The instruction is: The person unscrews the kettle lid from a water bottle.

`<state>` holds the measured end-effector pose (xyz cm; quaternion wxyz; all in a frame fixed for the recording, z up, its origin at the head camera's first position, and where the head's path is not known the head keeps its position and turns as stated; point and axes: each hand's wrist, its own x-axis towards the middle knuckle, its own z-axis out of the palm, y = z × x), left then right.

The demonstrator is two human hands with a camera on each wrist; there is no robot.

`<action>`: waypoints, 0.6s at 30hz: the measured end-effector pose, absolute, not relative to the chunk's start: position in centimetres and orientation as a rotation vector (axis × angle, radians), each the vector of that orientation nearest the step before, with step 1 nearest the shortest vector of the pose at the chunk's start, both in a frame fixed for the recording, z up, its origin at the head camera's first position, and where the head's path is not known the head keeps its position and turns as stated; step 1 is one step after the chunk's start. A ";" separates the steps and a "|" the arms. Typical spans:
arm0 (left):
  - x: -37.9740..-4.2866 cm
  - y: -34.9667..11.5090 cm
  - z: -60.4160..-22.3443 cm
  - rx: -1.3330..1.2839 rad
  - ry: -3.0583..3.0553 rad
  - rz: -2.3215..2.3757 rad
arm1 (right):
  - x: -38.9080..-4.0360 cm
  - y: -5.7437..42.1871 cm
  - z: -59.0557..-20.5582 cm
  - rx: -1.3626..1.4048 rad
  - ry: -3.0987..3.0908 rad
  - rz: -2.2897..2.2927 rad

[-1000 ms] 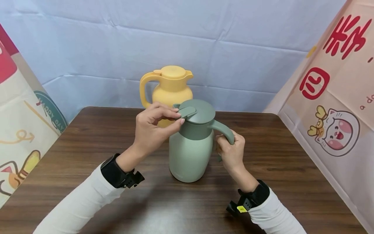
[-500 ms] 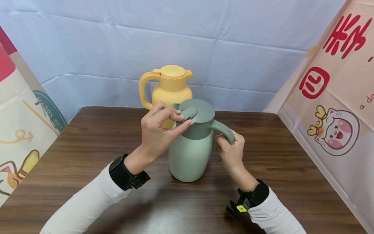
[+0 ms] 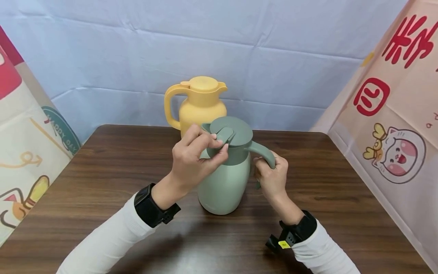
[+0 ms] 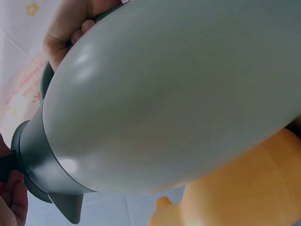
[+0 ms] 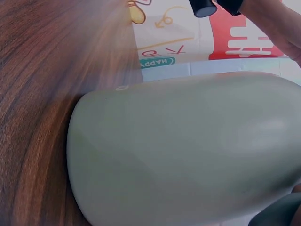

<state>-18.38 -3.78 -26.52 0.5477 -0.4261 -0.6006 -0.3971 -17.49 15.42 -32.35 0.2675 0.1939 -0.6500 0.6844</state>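
A pale green thermos jug [image 3: 224, 190] stands upright on the table, with a darker green collar and round lid [image 3: 237, 125]. My left hand [image 3: 195, 160] pinches the raised tab [image 3: 225, 134] of that lid between thumb and fingers. In the left wrist view the fingertips [image 4: 18, 195] hold the dark tab at the jug's top. My right hand [image 3: 275, 177] grips the jug's curved handle [image 3: 262, 151] from the right; its fingers are partly hidden behind the handle. The jug's green spout [image 4: 69, 207] points away from the handle.
Behind the green jug stands a yellow thermos jug [image 3: 202, 110], its handle to the left and its lower part partly hidden. The dark wooden table [image 3: 308, 167] has a pale blue cloth [image 3: 102, 57] behind it and printed sheets [image 3: 386, 152] at both sides.
My left hand has moved right and slightly nearer, turning the lid and its tab counterclockwise as seen from above. The green jug and my right hand have stayed in place.
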 end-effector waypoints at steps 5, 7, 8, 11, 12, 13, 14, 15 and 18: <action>-18.2 -3.3 -26.7 -0.984 -1.379 -0.891 | -17.5 15.3 -32.3 0.502 -1.767 1.817; -18.1 -3.2 -26.6 -0.985 -1.362 -0.879 | -17.5 15.3 -32.3 0.497 -1.766 1.816; -18.1 -3.1 -26.6 -0.988 -1.351 -0.874 | -17.5 15.3 -32.2 0.496 -1.764 1.819; -18.1 -2.8 -26.5 -0.994 -1.334 -0.825 | -17.4 15.3 -32.3 0.488 -1.761 1.827; -18.1 -2.6 -26.5 -0.995 -1.330 -0.800 | -17.4 15.3 -32.3 0.484 -1.758 1.830; -18.1 -2.5 -26.5 -0.994 -1.327 -0.768 | -17.4 15.3 -32.3 0.484 -1.755 1.834; -18.1 -2.4 -26.5 -0.993 -1.325 -0.736 | -17.4 15.3 -32.3 0.481 -1.755 1.832; -18.0 -2.3 -26.5 -0.991 -1.322 -0.703 | -17.4 15.3 -32.3 0.478 -1.756 1.829; -18.0 -1.8 -26.5 -0.987 -1.310 -0.627 | -17.4 15.3 -32.3 0.471 -1.751 1.827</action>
